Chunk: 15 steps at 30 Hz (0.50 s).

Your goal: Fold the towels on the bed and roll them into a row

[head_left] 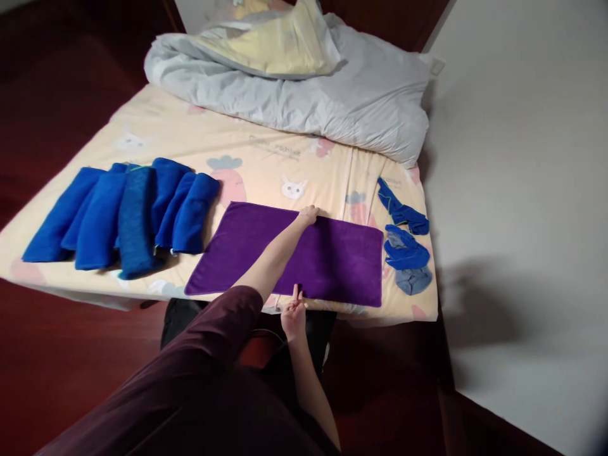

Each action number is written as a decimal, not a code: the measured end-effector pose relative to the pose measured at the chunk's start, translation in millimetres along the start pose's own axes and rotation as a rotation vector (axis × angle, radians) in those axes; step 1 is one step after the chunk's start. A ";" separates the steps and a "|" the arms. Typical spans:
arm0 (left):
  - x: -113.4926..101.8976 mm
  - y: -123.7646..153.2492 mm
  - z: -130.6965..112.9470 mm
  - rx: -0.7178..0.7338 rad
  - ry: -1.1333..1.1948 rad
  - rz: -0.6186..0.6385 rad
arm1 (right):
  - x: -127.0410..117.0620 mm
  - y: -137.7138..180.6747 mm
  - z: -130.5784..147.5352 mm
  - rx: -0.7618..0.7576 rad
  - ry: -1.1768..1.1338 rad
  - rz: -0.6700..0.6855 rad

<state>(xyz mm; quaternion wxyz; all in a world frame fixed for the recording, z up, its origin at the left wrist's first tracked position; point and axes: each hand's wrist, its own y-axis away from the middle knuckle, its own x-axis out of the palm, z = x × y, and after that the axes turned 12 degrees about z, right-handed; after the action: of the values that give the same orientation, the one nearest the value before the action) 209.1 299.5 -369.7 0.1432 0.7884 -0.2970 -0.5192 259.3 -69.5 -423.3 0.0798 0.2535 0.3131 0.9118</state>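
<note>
A purple towel (327, 256) lies spread flat on the bed sheet (266, 164), close to the bed's front edge. My left hand (308, 215) reaches across it, arm stretched out, and its fingers are curled on the towel's far edge near the middle. My right hand (293, 312) is at the towel's near edge, directly opposite. It pinches the hem there, with one finger sticking up.
Several folded blue towels (128, 212) lie side by side on the left of the bed. Crumpled blue cloths (405, 237) sit at the bed's right edge. A grey duvet (332, 95) with a yellow pillow is heaped at the back. A white wall stands right; the floor is dark red.
</note>
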 end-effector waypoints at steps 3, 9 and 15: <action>1.7 -1.3 -1.2 -0.006 0.011 -0.009 | 0.9 0.8 1.5 -0.013 -0.020 0.008; -1.6 -9.2 -0.2 -0.047 0.084 -0.025 | 4.6 1.7 3.2 -0.049 -0.086 0.084; -2.6 -11.4 5.0 -0.054 0.161 -0.065 | 8.3 4.4 -0.3 -0.024 -0.164 0.073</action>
<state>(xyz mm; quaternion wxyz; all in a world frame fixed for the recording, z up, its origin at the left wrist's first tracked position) 207.5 310.4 -376.0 0.1711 0.8327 -0.2446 -0.4664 252.1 -70.6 -417.3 0.0748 0.3376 0.2848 0.8940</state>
